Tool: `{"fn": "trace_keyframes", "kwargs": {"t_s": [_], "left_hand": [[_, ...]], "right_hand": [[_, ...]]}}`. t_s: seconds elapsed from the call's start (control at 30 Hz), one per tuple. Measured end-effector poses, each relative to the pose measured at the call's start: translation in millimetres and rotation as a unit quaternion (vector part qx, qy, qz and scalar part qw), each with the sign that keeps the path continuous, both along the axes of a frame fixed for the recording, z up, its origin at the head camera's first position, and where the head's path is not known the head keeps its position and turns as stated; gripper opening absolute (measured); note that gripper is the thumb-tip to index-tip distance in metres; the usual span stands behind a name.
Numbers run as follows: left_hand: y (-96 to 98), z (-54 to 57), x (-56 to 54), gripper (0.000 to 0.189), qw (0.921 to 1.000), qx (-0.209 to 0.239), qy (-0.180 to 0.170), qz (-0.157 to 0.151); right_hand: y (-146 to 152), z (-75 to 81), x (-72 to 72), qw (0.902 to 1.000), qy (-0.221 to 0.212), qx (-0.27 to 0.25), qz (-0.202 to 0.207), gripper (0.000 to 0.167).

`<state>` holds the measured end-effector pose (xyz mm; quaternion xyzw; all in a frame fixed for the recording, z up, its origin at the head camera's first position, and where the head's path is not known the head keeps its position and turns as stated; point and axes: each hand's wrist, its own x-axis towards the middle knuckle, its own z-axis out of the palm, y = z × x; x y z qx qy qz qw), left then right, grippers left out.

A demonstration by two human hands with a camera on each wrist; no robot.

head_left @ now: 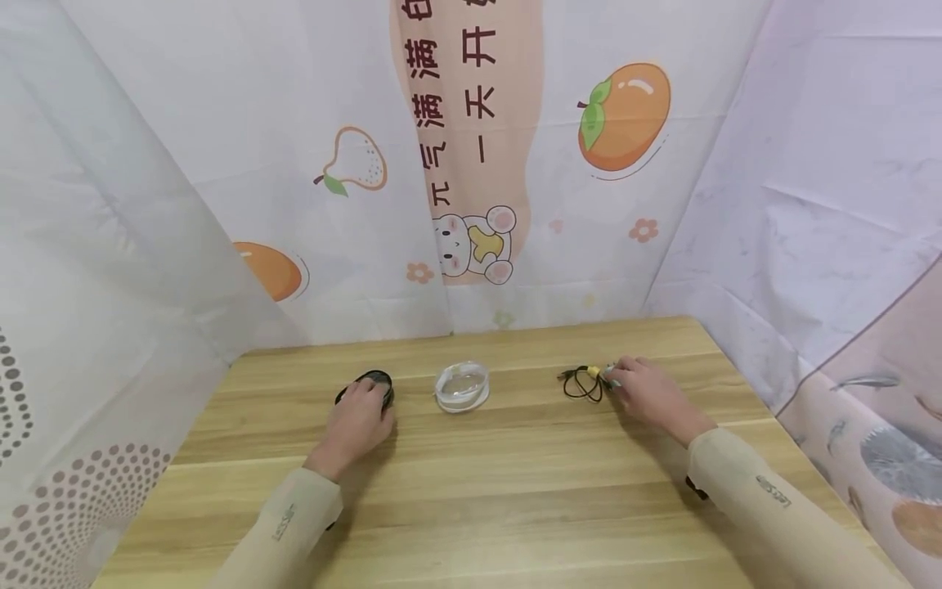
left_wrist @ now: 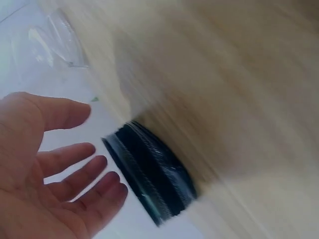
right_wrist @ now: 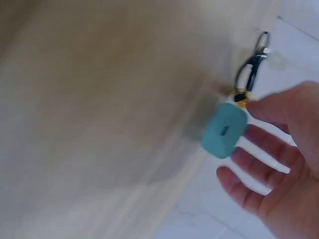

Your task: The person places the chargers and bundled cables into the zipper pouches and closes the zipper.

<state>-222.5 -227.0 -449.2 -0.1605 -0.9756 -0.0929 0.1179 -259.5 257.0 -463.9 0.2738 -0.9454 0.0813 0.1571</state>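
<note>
My left hand [head_left: 358, 425] reaches to a round black case [left_wrist: 152, 172] with zip-like ridged edges on the wooden table. In the left wrist view, its thumb and fingers are spread, fingertips close beside the case. On the right side of the table, my right hand [head_left: 651, 398] is at a small teal case [right_wrist: 225, 130] with a port slot in its side. In the right wrist view, the fingers are loosely spread and their tips come right to the case's edge. Beside the case lies a looped black cable [head_left: 584, 386] with a yellow band [head_left: 594, 371], near my thumb.
Between the hands stands a clear round thing with white bands [head_left: 461, 387]. The wooden table [head_left: 471, 499] ends at the back against a printed cloth [head_left: 353, 270]. Cloth also hangs at both sides.
</note>
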Motion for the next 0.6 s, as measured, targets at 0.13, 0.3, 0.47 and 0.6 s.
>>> {"fn": "trace_keyframes", "kwargs": {"t_s": [0.13, 0.3, 0.47, 0.6], "left_hand": [[15.6, 10.2, -9.7, 0.043, 0.9983, 0.04, -0.032, -0.028], [40.6, 24.9, -24.2, 0.055, 0.9872, 0.074, -0.126, -0.063], [62.5, 34.4, -36.8, 0.068, 0.9765, 0.071, -0.179, -0.097], [77.2, 38.0, -45.9, 0.074, 0.9733, 0.058, -0.194, -0.109]], "right_hand": [[-13.6, 9.7, 3.1, 0.9992, -0.038, -0.008, 0.012, 0.029], [-50.2, 22.5, 1.7, 0.9836, -0.156, -0.078, 0.046, 0.025], [-92.1, 33.4, -2.2, 0.9472, -0.284, -0.14, 0.05, 0.035], [-123.1, 35.4, -6.3, 0.9146, -0.36, -0.181, 0.034, 0.041]]}}
